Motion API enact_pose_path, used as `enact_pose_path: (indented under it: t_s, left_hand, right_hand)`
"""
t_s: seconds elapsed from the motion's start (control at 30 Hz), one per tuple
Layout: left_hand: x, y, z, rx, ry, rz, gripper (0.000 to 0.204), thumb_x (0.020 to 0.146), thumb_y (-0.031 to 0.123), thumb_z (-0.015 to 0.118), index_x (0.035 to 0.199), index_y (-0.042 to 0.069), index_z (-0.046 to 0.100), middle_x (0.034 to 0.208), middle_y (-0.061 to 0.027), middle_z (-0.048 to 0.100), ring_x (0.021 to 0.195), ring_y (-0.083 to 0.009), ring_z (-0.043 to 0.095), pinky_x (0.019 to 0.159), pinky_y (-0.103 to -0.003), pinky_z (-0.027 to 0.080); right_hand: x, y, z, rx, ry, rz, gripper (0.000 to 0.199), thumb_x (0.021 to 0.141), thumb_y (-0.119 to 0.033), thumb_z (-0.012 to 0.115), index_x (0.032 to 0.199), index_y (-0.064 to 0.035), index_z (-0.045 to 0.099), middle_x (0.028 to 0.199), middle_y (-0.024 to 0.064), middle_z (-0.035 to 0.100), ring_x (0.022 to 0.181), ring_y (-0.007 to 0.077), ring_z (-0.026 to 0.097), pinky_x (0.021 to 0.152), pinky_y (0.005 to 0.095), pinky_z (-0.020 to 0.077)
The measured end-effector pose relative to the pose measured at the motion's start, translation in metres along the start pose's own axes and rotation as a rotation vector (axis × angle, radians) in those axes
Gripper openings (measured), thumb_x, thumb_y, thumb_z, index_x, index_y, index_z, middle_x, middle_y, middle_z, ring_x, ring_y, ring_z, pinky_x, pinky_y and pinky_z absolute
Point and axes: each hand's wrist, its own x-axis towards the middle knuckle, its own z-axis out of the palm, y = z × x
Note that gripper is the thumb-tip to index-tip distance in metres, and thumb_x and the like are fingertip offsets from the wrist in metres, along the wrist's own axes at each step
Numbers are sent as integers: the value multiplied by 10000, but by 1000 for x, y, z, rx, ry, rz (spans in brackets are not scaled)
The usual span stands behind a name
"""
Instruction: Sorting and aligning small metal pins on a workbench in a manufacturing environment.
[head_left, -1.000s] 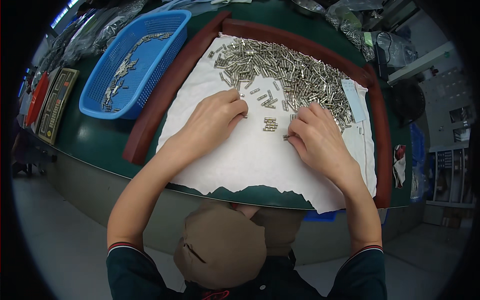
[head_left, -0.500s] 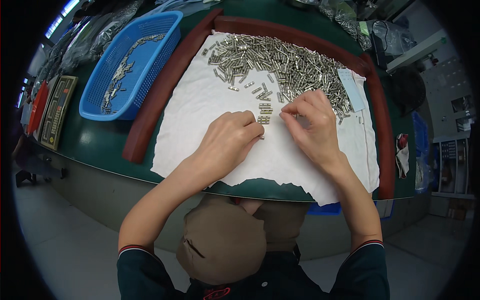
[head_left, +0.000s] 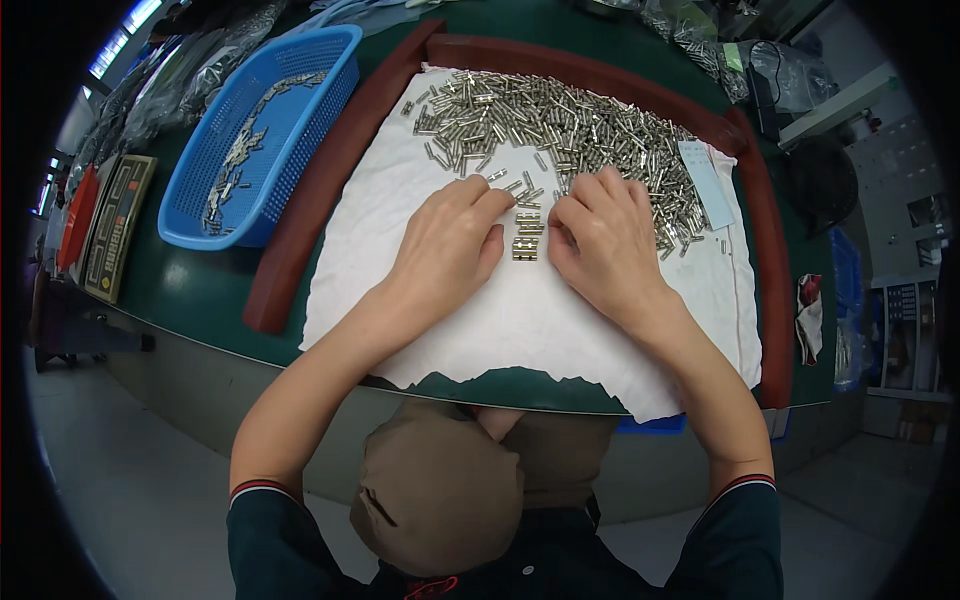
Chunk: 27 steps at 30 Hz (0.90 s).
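Both hands [head_left: 450,245] closed around, perhaps touching, stacked metal pins [head_left: 525,240].

The person wears a dark navy short-sleeved shirt whose sleeve cuffs are trimmed with thin red and white stripes. Both forearms are bare. The left hand [head_left: 450,255] and right hand [head_left: 605,245] wear no gloves.

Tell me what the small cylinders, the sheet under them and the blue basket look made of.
Small cylinders: metal, seemingly; silvery and glinting.
Sheet: likely cloth; matte white, wrinkled, ragged near edge.
Blue basket: probably moulded plastic; even colour, perforated lattice walls.
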Motion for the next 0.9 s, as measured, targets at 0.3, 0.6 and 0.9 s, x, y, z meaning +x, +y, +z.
enact_pose_path:
  t_s: [0.3, 0.6, 0.9]
  left_hand:
    - [2, -6, 12, -8, 1, 76, 218, 741, -27, 635, 957, 6, 633, 891, -127, 561, 824, -321, 576, 737, -412, 471]
    - [3, -7, 11, -57, -14, 91, 256, 747, -84, 597, 987, -10, 642, 909, -123, 579, 822, -295, 585, 704, -378, 483]
    - [-1, -8, 7, -149, -74, 85, 248, 738, -97, 569, 959, -4, 630, 913, -120, 575, 844, -298, 580, 741, -378, 472]
  right_hand:
    - [-3, 1, 3, 83, 78, 23, 148, 702, -8, 695, 832, -66, 657, 815, 40, 543, 819, 239, 525, 736, 374, 375]
    - [-7, -1, 10, 101, -9, 21, 149, 691, -26, 693, 832, -55, 654, 870, 48, 543, 916, 235, 519, 799, 388, 378]
    - [-8, -6, 5, 146, 41, 1, 175, 669, 18, 687, 815, -71, 649, 808, 39, 551, 818, 238, 530, 740, 378, 370]
